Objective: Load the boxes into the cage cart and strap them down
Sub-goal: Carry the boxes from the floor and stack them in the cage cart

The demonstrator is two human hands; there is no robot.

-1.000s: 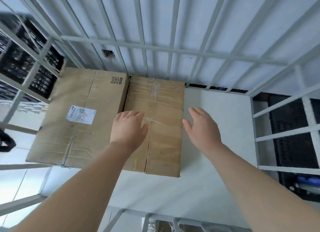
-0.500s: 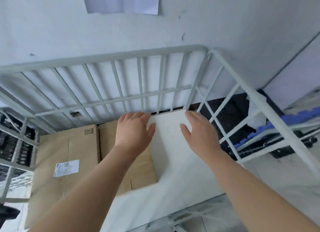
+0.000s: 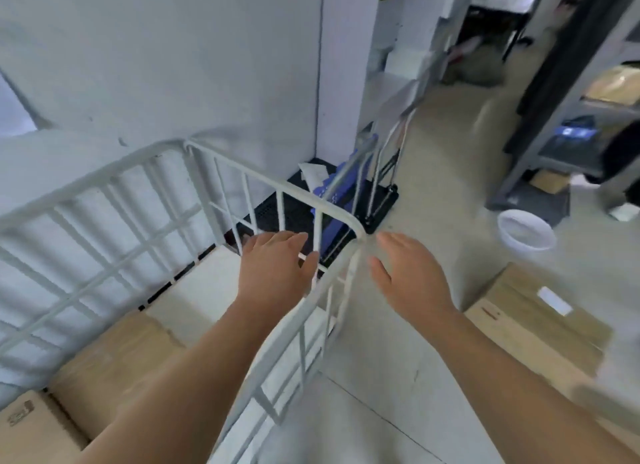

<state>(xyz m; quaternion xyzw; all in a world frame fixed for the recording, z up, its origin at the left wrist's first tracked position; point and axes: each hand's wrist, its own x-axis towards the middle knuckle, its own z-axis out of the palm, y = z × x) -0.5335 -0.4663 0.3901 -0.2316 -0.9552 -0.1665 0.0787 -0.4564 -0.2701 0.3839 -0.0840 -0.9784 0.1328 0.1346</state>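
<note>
The white cage cart [image 3: 311, 200] fills the left half of the view, its barred side rail running down the middle. Two brown cardboard boxes lie flat on its floor at the lower left, one [image 3: 114, 353] beside the other [image 3: 31, 429]. Another cardboard box [image 3: 533, 321] with a white label sits on the floor outside the cart at the right. My left hand [image 3: 273, 266] hovers open above the cart's right rail. Just outside the cart's corner, my right hand [image 3: 408, 273] is held out, open and empty.
A black platform trolley [image 3: 377, 200] with a blue object on it stands beyond the cart's corner by the white wall. A white basin [image 3: 526, 235] sits on the grey floor. Grey metal shelving [image 3: 561, 124] holding boxes rises at the far right.
My view has swung up and to the right, away from the boxes in the cart. Both hands have lifted off the boxed area and moved right toward the cart's corner.
</note>
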